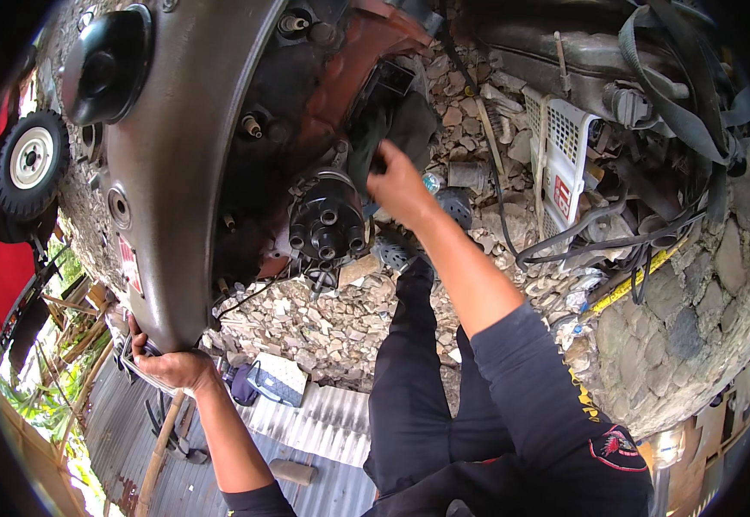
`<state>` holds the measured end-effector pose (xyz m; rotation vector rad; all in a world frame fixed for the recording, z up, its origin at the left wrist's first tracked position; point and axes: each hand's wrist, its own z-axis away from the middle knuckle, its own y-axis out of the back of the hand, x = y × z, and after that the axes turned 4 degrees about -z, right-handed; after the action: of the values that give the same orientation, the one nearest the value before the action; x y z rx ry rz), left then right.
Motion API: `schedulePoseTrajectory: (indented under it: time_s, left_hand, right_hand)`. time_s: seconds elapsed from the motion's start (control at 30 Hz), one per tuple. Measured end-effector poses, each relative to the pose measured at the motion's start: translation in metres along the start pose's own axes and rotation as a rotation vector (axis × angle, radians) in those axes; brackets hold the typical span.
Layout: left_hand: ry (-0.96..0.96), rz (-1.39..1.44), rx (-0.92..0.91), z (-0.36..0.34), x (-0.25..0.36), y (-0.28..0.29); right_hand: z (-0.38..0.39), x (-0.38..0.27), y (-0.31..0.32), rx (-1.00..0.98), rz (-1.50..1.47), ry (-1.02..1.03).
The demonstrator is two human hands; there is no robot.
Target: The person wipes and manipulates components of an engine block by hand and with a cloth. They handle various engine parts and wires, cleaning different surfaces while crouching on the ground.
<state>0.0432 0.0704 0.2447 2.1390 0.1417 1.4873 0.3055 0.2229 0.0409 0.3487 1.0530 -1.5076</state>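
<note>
A long grey-brown valve cover (177,164) with a round black cap (109,65) lies along the engine on the left. My left hand (175,366) holds the near end of that cover, its fingers curled against the edge. My right hand (399,185) is closed on a dark rag (405,129) beside the engine block, and its fingertips are partly hidden. Just left of that hand sits a black distributor cap (327,214) with several round towers. Spark plugs (252,126) stick out of the engine between the cover and the reddish block (340,82).
Loose stones (306,332) cover the ground around my feet. A white plastic crate (565,164) with hoses and metal parts stands at right, beside a stone wall (685,327). Corrugated sheets (323,422) lie at lower left. A wheel (33,164) and red bodywork are at far left.
</note>
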Motion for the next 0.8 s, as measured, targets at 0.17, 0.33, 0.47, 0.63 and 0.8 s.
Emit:
schedulePoseTrajectory:
  time_s: [0.17,0.33,0.47,0.63,0.8]
  left_hand:
    - [-0.143,-0.145,-0.049,-0.009,-0.015,0.012]
    - [-0.122,-0.096,-0.028,-0.008,-0.018,0.013]
    - [-0.081,0.051,-0.044,-0.010,-0.012,0.008]
    - [-0.104,-0.115,0.030,-0.009,-0.009,-0.010]
    - [-0.134,-0.020,-0.025,-0.021,-0.012,-0.002]
  right_hand:
    - [0.030,0.011,0.025,0.111,0.207,-0.203]
    - [0.031,-0.008,0.069,0.206,-0.674,-0.385]
    - [0.052,0.009,0.108,-0.139,-0.782,-0.555]
    - [0.087,0.033,0.105,-0.009,-0.582,-0.398]
    - [0.079,0.019,0.135,0.030,-0.573,-0.111]
